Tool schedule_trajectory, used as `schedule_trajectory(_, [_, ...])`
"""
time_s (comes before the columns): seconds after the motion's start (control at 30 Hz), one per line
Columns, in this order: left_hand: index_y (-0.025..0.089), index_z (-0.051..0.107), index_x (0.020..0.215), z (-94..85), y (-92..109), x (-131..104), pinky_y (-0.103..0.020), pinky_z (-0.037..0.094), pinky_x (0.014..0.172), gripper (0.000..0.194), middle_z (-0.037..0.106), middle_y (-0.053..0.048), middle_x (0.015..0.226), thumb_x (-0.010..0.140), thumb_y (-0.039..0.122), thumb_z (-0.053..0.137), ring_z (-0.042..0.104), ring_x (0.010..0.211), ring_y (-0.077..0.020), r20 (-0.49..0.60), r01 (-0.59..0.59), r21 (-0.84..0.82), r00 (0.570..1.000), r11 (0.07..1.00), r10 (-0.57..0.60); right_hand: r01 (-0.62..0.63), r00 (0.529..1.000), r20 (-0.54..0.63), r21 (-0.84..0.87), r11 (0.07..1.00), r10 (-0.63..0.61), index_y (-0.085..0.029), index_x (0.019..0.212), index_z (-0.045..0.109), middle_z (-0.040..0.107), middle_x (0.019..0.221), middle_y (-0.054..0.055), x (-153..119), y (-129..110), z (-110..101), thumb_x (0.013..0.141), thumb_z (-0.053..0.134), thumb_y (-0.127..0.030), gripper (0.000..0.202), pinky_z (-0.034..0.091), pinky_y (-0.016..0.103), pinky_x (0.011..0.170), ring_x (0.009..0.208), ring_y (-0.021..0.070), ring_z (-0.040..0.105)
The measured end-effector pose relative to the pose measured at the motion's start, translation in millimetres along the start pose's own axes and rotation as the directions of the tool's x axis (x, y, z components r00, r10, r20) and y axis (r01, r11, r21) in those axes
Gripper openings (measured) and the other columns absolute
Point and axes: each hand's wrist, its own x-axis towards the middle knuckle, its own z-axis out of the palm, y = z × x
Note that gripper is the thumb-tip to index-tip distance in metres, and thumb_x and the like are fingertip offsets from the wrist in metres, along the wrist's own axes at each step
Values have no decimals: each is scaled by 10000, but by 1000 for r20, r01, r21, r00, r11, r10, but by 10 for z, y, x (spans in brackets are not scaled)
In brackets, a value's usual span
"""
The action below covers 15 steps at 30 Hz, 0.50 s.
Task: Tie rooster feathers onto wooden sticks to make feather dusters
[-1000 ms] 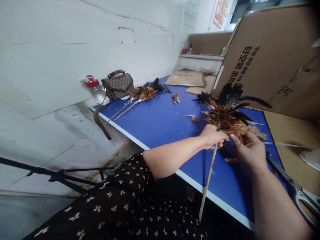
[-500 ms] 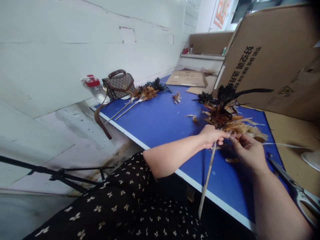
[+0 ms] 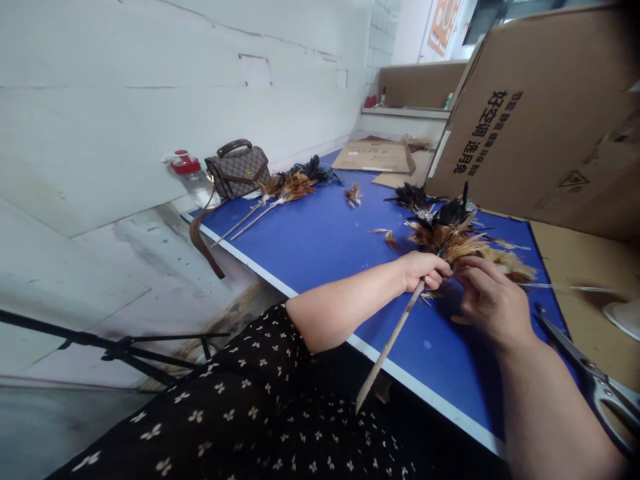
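Note:
A feather duster (image 3: pixel 453 233), black at the tip and brown to tan lower down, is gripped in my left hand (image 3: pixel 425 270). The closed fingers wrap its wooden stick (image 3: pixel 389 347) just below the feathers, and the bare end slants toward my lap. Against the base of the feathers, my right hand (image 3: pixel 493 293) is closed with fingertips pinched together. A thin white string (image 3: pixel 565 287) runs from behind this hand toward a white round object (image 3: pixel 623 319) at the right edge. What lies between the right fingertips is mostly hidden. Loose tan feathers (image 3: pixel 515 263) lie behind the right hand.
Scissors (image 3: pixel 590 367) lie beside my right forearm on the blue table (image 3: pixel 310 247). Two feather dusters (image 3: pixel 295 187) rest at the far left near a handbag (image 3: pixel 240 170) and a bottle (image 3: pixel 193 177). A large cardboard box (image 3: pixel 545 133) stands behind the work.
The stick's lower end has swung left and up, and the duster has turned in my left hand. My right hand has rolled over, its back now facing up.

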Motion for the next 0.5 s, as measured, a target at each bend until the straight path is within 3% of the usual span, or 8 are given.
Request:
schedule_trajectory(0.2, [200,470,692,0,-51,0,-119,137,410,370,370,124,618,678,-82,710,258,431,6,-36,-30,18,999,999,31,100,993,59,-4,995,-99,-282,1002,771,821,1412,72,-21,57,-47,953,617,-182,189,616,341,819,1125,273,836])
schedule_trajectory(0.33, [193,492,706,17,-46,-15,-118,145,404,338,379,119,615,720,-86,683,264,426,6,-37,-61,11,997,998,61,99,994,48,-77,992,-96,-262,1048,771,818,1428,86,-12,8,-55,948,604,-160,219,614,325,828,1162,271,829])
schedule_trajectory(0.5, [185,493,707,33,19,-65,-103,139,389,306,354,118,623,826,-68,618,225,417,15,36,-3,-20,999,1000,4,82,996,-12,-238,968,-87,-237,1078,779,823,1424,112,3,-52,4,917,617,-148,246,605,325,784,1112,280,837])
